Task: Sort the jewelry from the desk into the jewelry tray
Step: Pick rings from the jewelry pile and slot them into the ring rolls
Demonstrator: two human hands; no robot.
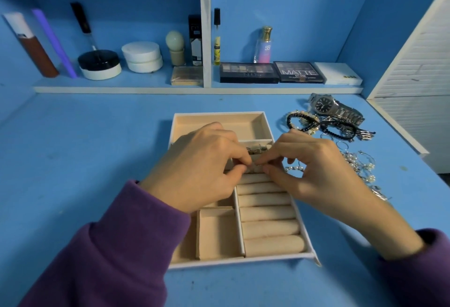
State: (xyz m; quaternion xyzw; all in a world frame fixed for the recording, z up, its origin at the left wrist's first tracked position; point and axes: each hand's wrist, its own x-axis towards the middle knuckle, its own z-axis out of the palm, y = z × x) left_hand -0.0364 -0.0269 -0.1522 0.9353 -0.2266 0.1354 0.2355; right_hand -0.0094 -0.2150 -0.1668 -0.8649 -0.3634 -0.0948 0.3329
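Pinching with left hand (pixel 202 168) and right hand (pixel 314 173), curled tip to tip, a small piece (pixel 255 167) too hidden to name, over the top ring rolls (pixel 265 199) of the jewelry tray (pixel 243 261), probably to seat it in a slot, with watch (pixel 326 106) and bracelets (pixel 300 123) unsorted on the worktop (pixel 97 160) beside.

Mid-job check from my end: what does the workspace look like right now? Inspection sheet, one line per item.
Surface: blue desk, scuffed in spots.
Job's things: tray centred, one silver piece in a small compartment; watch, bead bracelets and pearl pieces heaped on the desk right of it.
Clutter: nothing seen.
Hands: left hand and right hand meet over the top ring roll, pinching a small item, too hidden to identify.
Cables: nothing seen.
Surroundings: shelf behind with jars, palettes, bottles.
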